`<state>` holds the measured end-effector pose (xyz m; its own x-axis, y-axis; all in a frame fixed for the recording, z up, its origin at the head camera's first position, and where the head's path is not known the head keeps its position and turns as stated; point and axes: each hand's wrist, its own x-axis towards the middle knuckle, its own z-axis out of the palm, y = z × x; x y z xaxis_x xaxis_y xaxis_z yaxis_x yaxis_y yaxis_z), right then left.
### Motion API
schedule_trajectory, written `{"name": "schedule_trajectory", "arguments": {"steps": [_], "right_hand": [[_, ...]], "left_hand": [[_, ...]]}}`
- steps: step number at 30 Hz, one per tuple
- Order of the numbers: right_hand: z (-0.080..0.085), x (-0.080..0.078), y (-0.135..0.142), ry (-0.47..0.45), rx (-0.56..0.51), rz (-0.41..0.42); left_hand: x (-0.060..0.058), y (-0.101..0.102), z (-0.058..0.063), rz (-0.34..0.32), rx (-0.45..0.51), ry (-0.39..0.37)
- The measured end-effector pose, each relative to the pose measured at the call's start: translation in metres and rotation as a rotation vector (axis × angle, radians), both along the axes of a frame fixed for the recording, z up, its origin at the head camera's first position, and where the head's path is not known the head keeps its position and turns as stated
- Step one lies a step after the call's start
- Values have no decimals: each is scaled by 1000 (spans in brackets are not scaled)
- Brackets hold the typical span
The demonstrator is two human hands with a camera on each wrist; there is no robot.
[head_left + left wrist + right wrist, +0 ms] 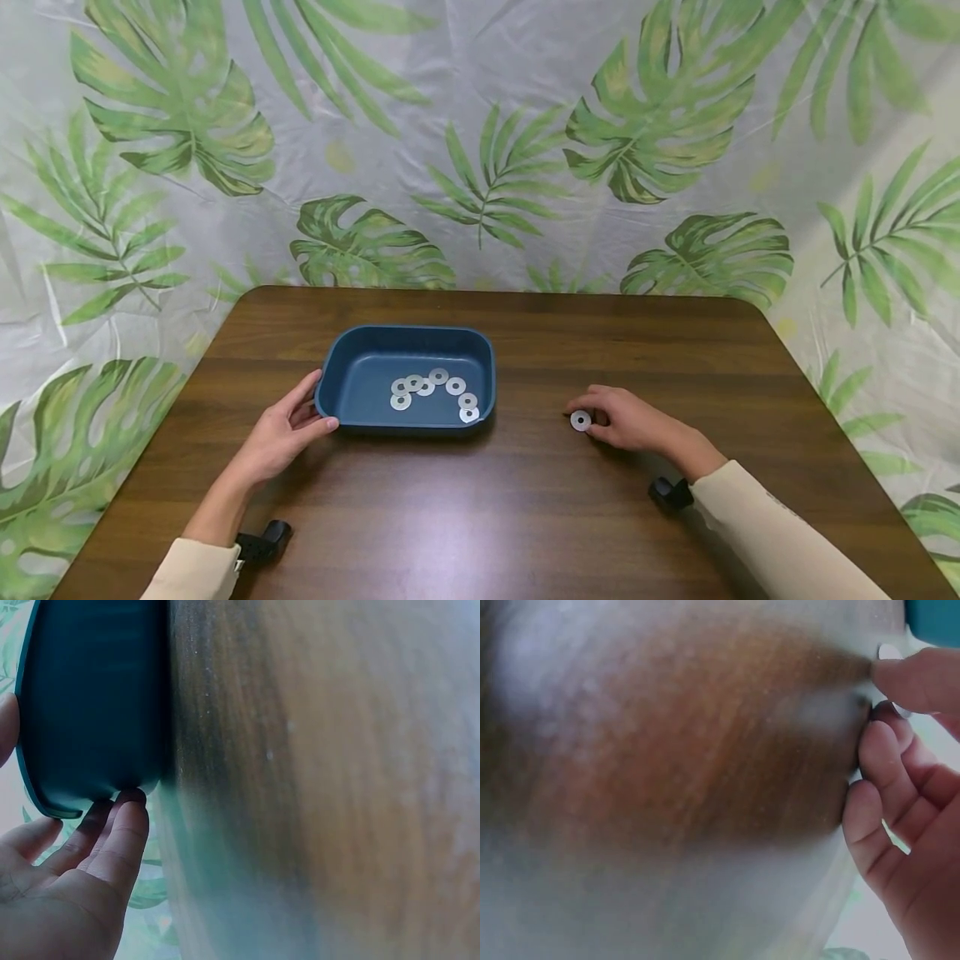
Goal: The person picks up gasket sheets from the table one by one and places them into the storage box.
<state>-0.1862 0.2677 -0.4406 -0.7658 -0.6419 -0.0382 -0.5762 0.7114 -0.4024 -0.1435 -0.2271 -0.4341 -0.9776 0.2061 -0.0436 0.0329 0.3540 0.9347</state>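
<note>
A blue rectangular tray [408,431] stands on the wooden table, left of centre. My left hand [279,437] holds its left end, with the thumb at the near corner and the fingers against the end wall. In the left wrist view those fingers [124,844] press on the tray's outer side below the rim. Several flat metal washers [401,402] lie inside the tray, some overlapping. My right hand [621,419], low over the table to the right, pinches one washer [581,421] between thumb and fingers. The right wrist view shows this washer's edge [889,652] beside the thumb.
The brown wooden table [480,517] has rounded far corners. Behind it hangs a pale cloth [517,250] printed with green leaves. A black wrist device [266,543] is on the left wrist, another [670,493] on the right.
</note>
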Motion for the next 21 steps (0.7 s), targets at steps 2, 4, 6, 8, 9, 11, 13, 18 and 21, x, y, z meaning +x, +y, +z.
{"name": "schedule_trajectory", "arguments": {"steps": [2, 4, 6, 8, 9, 11, 13, 18, 21], "right_hand": [[0, 0, 1, -19, 3, -1], [1, 0, 0, -39, 13, -6], [2, 0, 0, -51, 23, -12], [3, -1, -1, -58, 30, -17], [3, -1, -2, -58, 30, -18], [3, -1, -2, -52, 29, -22], [2, -2, -2, -42, 20, -24], [-1, -3, -3, -31, -14, -41], [-1, -3, -2, -39, -38, -55]], "left_hand": [[0, 0, 0, 0, 1, 0], [0, 0, 0, 1, 0, -1], [-1, 0, 0, 1, 0, 0], [-1, 0, -1, 3, 0, -1], [-1, -1, -1, 4, 0, -1], [-1, -1, -2, 2, 1, -3], [-2, -1, -2, 1, 5, -5], [-2, -1, -2, 1, 6, -7], [-2, -1, -2, -1, 7, -6]]}}
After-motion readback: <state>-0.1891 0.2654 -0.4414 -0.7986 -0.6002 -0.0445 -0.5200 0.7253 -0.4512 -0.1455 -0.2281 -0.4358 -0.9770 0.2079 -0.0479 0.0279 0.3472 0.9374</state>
